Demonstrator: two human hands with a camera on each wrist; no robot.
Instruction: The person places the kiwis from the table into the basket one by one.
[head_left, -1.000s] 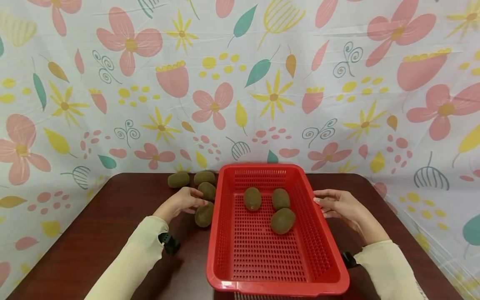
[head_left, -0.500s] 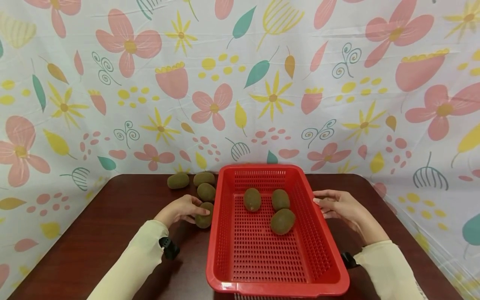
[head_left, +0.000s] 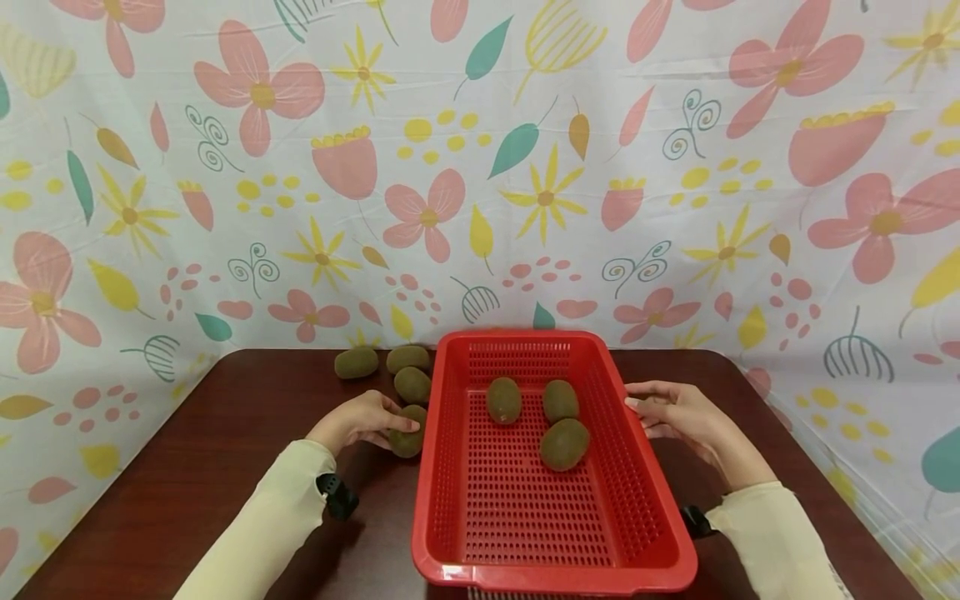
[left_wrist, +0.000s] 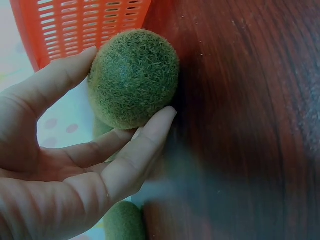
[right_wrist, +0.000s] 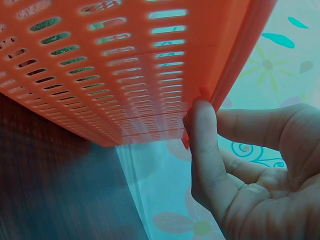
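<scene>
My left hand (head_left: 365, 422) grips a brown fuzzy kiwi (left_wrist: 134, 80) beside the left wall of a red plastic basket (head_left: 543, 577). In the left wrist view the thumb lies on one side of the fruit and the fingers on the other. At the basket's right side, my right hand (head_left: 684, 417) holds the rim; the right wrist view has its fingertips (right_wrist: 203, 117) right under the rim's edge. Three kiwis lie in the basket: one at the left (head_left: 504, 400), one at the right (head_left: 560, 402), and one nearer (head_left: 565, 444).
Several more kiwis stay left of the basket on the dark wooden table (head_left: 172, 492): one at the far left (head_left: 356, 362), one by the basket's back corner (head_left: 408, 359), and one just beyond my left hand (head_left: 412, 386). A flower-printed cloth (head_left: 480, 167) hangs behind the table.
My left hand has shifted slightly nearer and closed its thumb and fingers on the nearest kiwi outside the basket. The right hand and the basket have stayed put.
</scene>
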